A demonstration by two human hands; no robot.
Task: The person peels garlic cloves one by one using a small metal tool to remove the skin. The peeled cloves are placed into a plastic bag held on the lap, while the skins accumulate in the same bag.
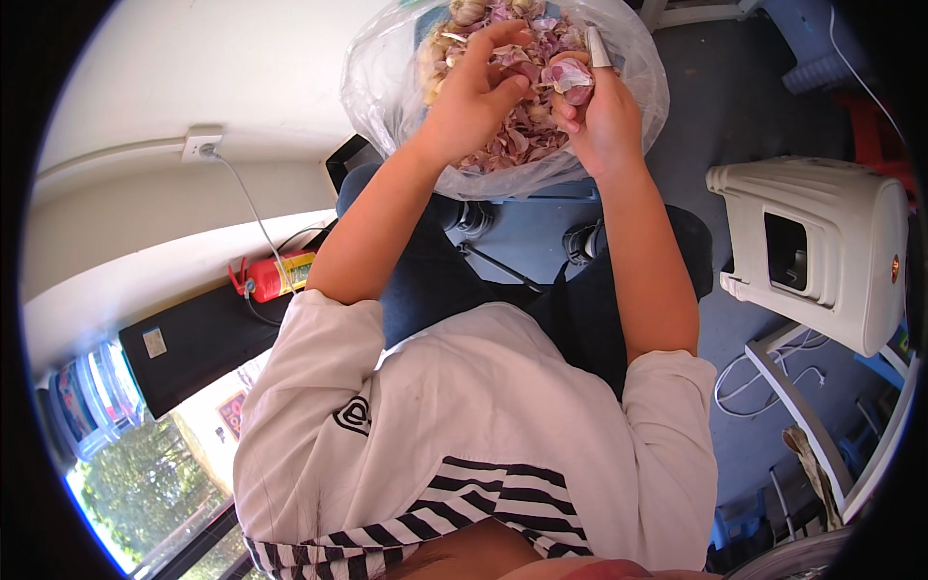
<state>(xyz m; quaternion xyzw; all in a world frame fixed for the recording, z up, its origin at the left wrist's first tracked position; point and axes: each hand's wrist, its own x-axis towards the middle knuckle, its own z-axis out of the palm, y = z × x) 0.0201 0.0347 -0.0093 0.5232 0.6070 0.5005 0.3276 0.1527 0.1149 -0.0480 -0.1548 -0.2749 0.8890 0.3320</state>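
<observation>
A garlic bulb (570, 78) with purple-streaked skin rests in my right hand (607, 119), fingers curled around it. On that hand's thumb is a tapered silvery metal piece (597, 48), its tip pointing away from me. My left hand (475, 98) hovers just left of the bulb, thumb and index finger spread apart; its other fingers are partly hidden. Below both hands, loose garlic skins (518, 141) fill a clear plastic bag (391, 80) that lines a container. Paler garlic pieces (433, 61) lie along the left side, and a whole bulb (467, 11) sits at the far edge.
A white wall with a socket (202, 143) and plugged cord runs along the left. Nearby lies a red fire extinguisher (279, 275) by a black box (196, 348). To the right, a white plastic stool (834, 246) lies near a coiled white cable (754, 384).
</observation>
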